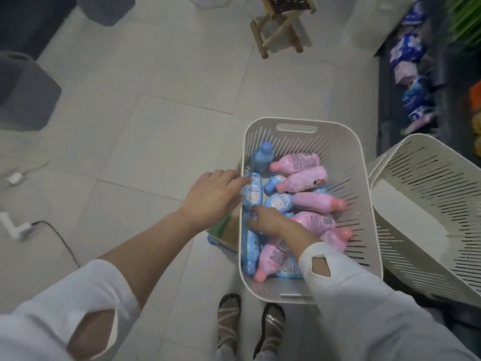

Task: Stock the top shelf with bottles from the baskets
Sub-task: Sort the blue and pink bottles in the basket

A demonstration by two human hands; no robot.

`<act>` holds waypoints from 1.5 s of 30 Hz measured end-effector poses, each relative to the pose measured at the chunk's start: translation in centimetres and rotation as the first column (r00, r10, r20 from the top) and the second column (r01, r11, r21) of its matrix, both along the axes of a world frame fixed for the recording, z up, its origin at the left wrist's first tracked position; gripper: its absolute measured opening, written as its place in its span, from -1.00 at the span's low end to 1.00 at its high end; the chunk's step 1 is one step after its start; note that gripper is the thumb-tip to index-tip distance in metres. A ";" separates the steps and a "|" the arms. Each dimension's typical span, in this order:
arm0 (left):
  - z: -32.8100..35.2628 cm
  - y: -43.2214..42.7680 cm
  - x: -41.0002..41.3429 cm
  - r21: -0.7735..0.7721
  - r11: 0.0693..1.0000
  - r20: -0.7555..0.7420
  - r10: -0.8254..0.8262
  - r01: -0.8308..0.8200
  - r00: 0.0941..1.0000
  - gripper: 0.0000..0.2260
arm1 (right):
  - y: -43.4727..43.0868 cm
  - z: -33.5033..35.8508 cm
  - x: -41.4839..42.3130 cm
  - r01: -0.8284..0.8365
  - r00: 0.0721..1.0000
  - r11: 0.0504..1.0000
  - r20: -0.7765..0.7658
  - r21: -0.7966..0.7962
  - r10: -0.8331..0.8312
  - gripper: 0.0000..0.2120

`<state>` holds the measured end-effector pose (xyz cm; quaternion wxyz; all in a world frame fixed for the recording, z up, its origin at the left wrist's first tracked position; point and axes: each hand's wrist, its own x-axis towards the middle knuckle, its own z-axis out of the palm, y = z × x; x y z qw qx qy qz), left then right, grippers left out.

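Note:
A white slatted basket [346, 142] stands on the floor in front of my feet. It holds several pink bottles [304, 179] and blue bottles [277, 201] lying in a heap. My left hand [210, 196] reaches over the basket's left rim, its fairly straight fingers touching a blue bottle [252, 191] that leans against the wall. My right hand [265, 220] is down inside the basket, fingers curled round another blue bottle [251, 246] at the left side. The top shelf is out of view.
A second white slatted basket [426, 204] leans tilted at the right. Dark shelving with blue and pink packets [411, 82] runs along the right edge. A wooden stool [281, 24] stands ahead, grey bins [23, 92] sit at the left, and a cable [59, 238] crosses the tiled floor.

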<state>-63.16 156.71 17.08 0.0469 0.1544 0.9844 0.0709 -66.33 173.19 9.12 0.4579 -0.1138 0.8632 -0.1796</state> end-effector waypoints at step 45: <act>-0.5 11.3 -6.9 0.373 0.194 0.611 0.685 -0.908 0.397 -0.60 | 7.0 3.7 -10.1 0.300 0.906 0.838 -0.138 -0.455 -0.399 -0.65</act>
